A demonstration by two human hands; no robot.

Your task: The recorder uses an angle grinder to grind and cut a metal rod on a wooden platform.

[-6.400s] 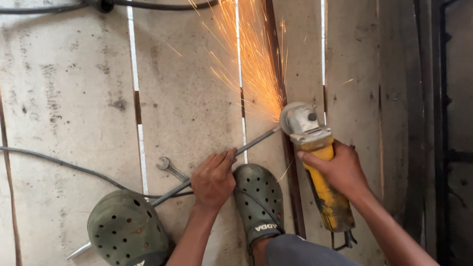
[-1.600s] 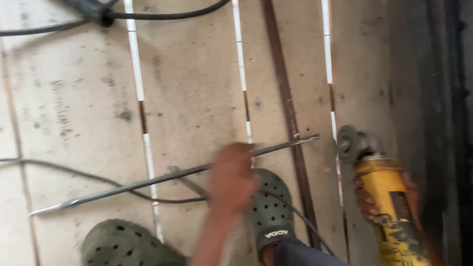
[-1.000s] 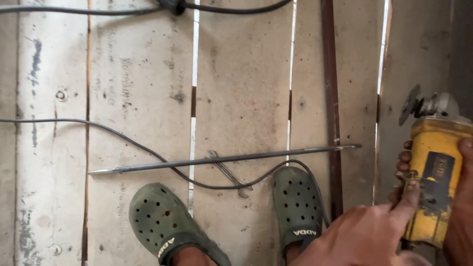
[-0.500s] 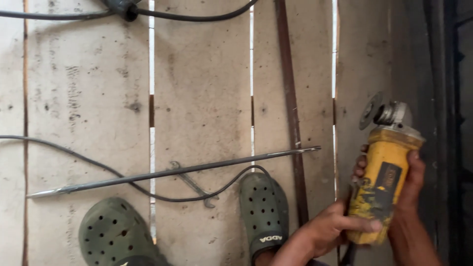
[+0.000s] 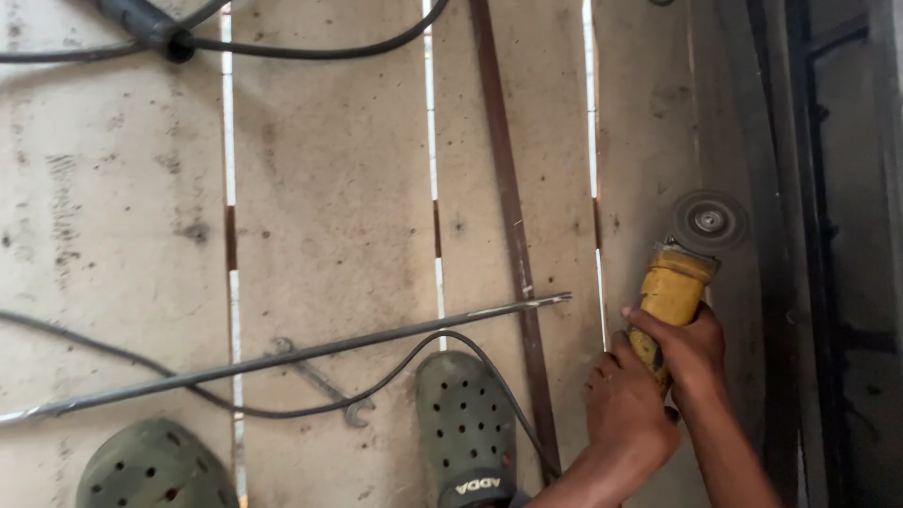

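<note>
Down at about four o'clock, the yellow angle grinder (image 5: 675, 296) is gripped by both hands, its grey disc (image 5: 709, 222) pointing toward twelve and hanging just above the worn planks (image 5: 329, 188). The right hand (image 5: 691, 343) wraps the body; the left hand (image 5: 625, 409) closes on it from seven o'clock. No sparks show, so this looks like a pause for re-gripping rather than cutting. Well apart, toward nine o'clock, lies the long steel rod (image 5: 282, 357), with a spanner (image 5: 324, 384) and a black cable (image 5: 310, 404) beneath it. Two green clogs (image 5: 466, 428) stand at six. Resuming would call for a steadied rod and a firm grip.
</note>
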